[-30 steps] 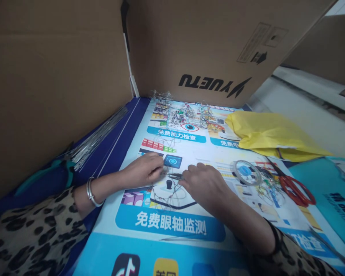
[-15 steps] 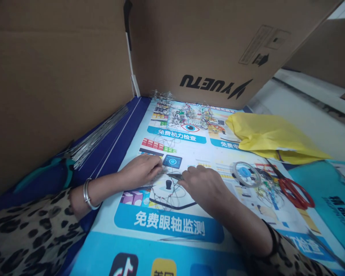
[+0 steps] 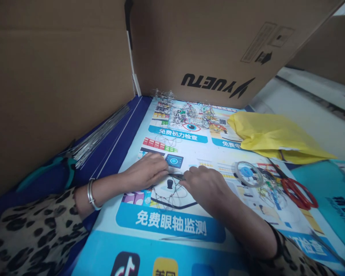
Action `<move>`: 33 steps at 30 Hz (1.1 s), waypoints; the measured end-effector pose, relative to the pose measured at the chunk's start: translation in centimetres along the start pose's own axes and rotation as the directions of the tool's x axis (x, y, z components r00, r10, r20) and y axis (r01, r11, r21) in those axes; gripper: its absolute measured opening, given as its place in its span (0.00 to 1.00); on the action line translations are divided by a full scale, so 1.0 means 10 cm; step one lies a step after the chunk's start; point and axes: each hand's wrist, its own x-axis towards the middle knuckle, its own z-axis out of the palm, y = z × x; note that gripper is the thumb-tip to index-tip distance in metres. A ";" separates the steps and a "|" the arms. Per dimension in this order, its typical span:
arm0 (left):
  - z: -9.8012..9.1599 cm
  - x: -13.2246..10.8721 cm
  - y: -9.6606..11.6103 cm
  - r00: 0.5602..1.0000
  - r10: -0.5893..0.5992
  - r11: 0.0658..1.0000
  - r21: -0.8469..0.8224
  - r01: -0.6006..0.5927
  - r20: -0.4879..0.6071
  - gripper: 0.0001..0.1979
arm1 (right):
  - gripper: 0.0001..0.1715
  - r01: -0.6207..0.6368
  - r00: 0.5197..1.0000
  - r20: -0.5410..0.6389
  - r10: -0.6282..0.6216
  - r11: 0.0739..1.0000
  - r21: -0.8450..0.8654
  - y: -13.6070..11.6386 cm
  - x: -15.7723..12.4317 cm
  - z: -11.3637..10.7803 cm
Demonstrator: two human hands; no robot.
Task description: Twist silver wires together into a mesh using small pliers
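My right hand (image 3: 205,188) is closed around a dark, narrow-tipped tool (image 3: 176,176) that looks like tweezers; most of it is hidden in the palm. Its tip points left and meets the fingertips of my left hand (image 3: 151,170). The left fingers are pinched together, seemingly on thin wire, though the held bit is hidden. Beneath both hands a tangled loop of fine wire (image 3: 172,201) spreads over the printed poster (image 3: 103,245). Short loose wires (image 3: 178,238) lie on the poster nearer to me.
Straight wires (image 3: 99,134) lie in a bundle beside teal-handled pliers (image 3: 70,174) on the left. Tangled wire pieces (image 3: 189,111) sit at the back by a cardboard box (image 3: 189,46). To the right are a tape roll (image 3: 258,179), red scissors (image 3: 299,193) and a yellow bag (image 3: 278,134).
My left hand has shifted slightly right, so its fingertips now meet the tool's tip. My right hand has hardly moved. The view has shifted a little.
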 end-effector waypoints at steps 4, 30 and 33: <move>0.01 0.02 -0.01 0.999 0.030 0.996 0.081 -0.031 0.011 0.14 | 0.16 0.001 1.000 0.000 -0.001 1.000 -0.002 0.00 0.00 0.01; -0.07 0.10 0.00 0.985 0.129 0.982 0.123 -0.143 0.117 0.14 | 0.16 0.003 1.000 0.029 -0.002 1.000 -0.013 -0.03 -0.01 -0.03; -0.06 0.09 -0.01 0.991 0.098 0.987 0.116 -0.108 0.088 0.15 | 0.16 -0.006 1.000 0.026 0.007 1.000 -0.028 -0.02 -0.03 -0.04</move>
